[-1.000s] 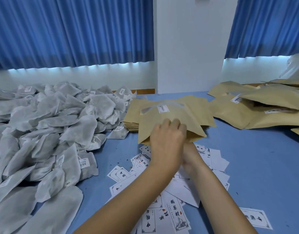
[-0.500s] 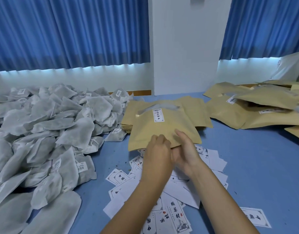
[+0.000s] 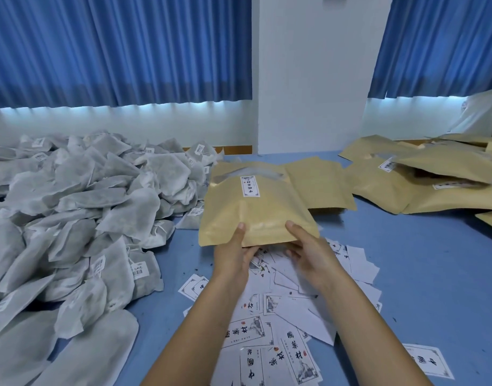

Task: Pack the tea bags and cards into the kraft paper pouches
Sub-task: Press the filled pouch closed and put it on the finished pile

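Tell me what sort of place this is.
Likely a small hand-packing workroom: a heap of tea bags, scattered printed cards and piles of kraft paper pouches share one blue table, while the left hand and right hand hold one pouch.

Packing workroom, blue worktable [image 3: 406, 274] heaped with tea bags [image 3: 72, 207], kraft pouches [image 3: 422, 188], cards [image 3: 281, 338]

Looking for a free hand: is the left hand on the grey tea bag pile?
No, the left hand and right hand both grip the brown kraft paper pouch.
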Available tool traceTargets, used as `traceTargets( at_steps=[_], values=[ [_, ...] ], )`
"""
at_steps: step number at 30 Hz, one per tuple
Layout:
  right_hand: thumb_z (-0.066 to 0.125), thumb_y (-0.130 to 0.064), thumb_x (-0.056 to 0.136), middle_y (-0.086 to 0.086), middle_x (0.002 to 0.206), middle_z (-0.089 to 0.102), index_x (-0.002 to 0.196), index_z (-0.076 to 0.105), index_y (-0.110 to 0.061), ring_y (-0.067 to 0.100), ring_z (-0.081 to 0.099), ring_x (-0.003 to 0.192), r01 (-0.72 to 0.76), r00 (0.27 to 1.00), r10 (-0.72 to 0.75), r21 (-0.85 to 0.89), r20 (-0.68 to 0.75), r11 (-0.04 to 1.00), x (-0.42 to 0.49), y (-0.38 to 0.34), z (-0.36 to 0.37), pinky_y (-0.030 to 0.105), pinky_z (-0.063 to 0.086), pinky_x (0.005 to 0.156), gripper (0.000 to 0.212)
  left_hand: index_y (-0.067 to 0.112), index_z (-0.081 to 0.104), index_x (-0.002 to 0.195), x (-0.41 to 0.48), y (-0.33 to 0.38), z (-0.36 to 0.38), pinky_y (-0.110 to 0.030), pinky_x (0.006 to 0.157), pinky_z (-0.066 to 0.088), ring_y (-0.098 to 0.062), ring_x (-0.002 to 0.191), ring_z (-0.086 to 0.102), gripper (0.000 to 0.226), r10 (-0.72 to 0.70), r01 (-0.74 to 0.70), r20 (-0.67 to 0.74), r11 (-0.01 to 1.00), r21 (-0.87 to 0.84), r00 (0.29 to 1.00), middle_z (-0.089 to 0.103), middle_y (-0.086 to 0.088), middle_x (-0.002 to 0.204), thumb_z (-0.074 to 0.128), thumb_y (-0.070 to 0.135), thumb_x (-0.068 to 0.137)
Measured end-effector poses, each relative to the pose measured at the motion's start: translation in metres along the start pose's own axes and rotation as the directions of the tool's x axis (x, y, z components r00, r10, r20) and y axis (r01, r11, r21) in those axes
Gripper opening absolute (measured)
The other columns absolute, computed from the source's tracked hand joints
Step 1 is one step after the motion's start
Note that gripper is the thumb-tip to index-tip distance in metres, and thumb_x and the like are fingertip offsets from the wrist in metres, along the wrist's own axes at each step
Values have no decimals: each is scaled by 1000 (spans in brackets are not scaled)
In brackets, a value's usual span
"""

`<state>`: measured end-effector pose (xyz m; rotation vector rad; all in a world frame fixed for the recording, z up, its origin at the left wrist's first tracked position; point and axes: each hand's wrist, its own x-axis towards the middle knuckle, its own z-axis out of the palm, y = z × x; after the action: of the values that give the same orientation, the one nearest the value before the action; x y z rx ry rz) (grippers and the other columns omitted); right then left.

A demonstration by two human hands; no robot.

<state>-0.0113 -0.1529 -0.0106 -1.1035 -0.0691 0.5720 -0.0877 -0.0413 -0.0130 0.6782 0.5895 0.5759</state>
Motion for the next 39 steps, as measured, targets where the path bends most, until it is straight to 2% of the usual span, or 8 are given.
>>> traceTargets(
  at_steps=[3, 8, 13, 20, 26, 31, 34, 39],
  values=[
    [65, -10, 89, 5, 75, 65, 89, 64, -3, 15, 56, 63, -15, 996, 11, -45, -87, 999, 3, -8, -12, 18, 50, 51, 7, 1, 54, 123, 6, 3, -3, -31, 72, 55, -21, 92, 66, 34, 6, -11, -45, 995, -100, 999, 64, -11, 117, 61, 12, 91],
    [67, -5, 86, 9, 76, 71, 83, 66, 2, 16, 63, 64, -18, 1000, 19, -47, 24, 999, 3, -10, -13, 19, 54, 57, 7, 5, 60, 104, 13, 7, -9, -31, 72, 57, -16, 81, 70, 16, 36, -42, -51, 991, -131, 998, 68, -8, 105, 63, 12, 90],
    [68, -6, 85, 11, 71, 59, 76, 66, 1, 15, 47, 57, 27, 998, -35, -179, -43, 983, 7, -5, -14, 21, 42, 54, 12, 7, 60, 101, 18, 6, -12, -40, 91, 52, -18, 87, 69, 14, 41, -45, -40, 991, -127, 998, 69, -8, 105, 64, 12, 89],
    [71, -8, 83, 10, 79, 68, 83, 66, -1, 15, 60, 65, -42, 998, 43, 26, -50, 999, 5, -4, -9, 15, 50, 52, 9, 8, 60, 103, 15, 3, -11, -41, 89, 54, -19, 89, 70, 14, 47, -46, 4, 990, -132, 999, 69, -7, 106, 63, 10, 90],
    [74, -9, 80, -4, 61, 65, 74, 63, -8, 12, 49, 56, 26, 982, -45, -108, -182, 994, 4, -1, -11, 13, 44, 47, 12, 8, 59, 107, 9, -1, -7, -36, 79, 57, -21, 92, 69, 17, 27, -26, 41, 999, -42, 999, 69, -9, 105, 62, 13, 91],
    [67, -5, 86, 4, 83, 64, 82, 61, -6, 11, 59, 75, 25, 976, 20, 203, -218, 979, 7, -3, -12, 19, 50, 67, 8, 9, 60, 106, 7, 6, -10, -31, 68, 60, -22, 92, 69, 20, 29, -29, 21, 999, 32, 999, 70, -9, 104, 66, 15, 88],
    [65, -5, 88, 5, 88, 64, 83, 60, -5, 11, 60, 79, 73, 966, 8, 302, -259, 951, 10, -8, -16, 21, 51, 70, 7, 1, 62, 100, 9, 17, -16, -22, 58, 56, -19, 80, 72, 23, 36, -36, 2, 987, 154, 999, 71, -13, 98, 72, 11, 83],
    [66, -6, 88, 8, 99, 65, 91, 60, -4, 14, 62, 85, 71, 960, 47, 403, -275, 912, 11, -13, -22, 24, 52, 67, 7, -5, 61, 102, 7, 23, -16, -24, 61, 59, -27, 80, 72, 26, -55, 40, 41, 954, 298, 998, 72, -18, 94, 70, 13, 85]
  ],
)
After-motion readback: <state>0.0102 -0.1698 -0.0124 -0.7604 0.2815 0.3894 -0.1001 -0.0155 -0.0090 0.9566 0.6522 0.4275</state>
